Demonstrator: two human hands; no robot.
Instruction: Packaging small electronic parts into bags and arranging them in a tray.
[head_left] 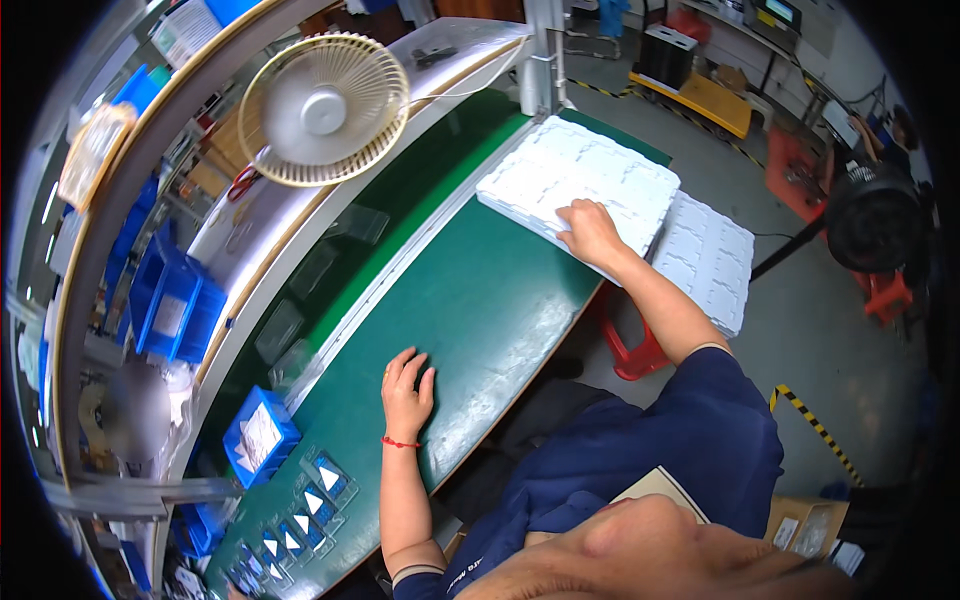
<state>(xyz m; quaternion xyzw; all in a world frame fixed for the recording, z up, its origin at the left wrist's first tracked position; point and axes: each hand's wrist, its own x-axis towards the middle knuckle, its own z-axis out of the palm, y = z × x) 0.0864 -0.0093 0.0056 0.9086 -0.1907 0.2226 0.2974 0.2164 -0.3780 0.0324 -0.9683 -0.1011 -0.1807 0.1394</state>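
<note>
My right hand (592, 238) rests at the near edge of a stack of white moulded trays (590, 170), its fingers curled and gripping the top white tray. The stack lies at the far right end of the green worktable (470, 290). My left hand (408, 398) is over the middle of the table, fingers stretched out and holding nothing; a red string bracelet is on its wrist. To its lower left, several clear plastic packs with blue and white contents (310, 505) lie in a row. Whether the fingertips reach under the top tray is hidden.
A second white tray stack (705, 260) stands right of the table, near a red stool (632, 345). A blue bin (262, 437) with white papers sits at the left. Beyond runs a green conveyor (440, 155) with clear trays, and a round fan (323, 110) above it.
</note>
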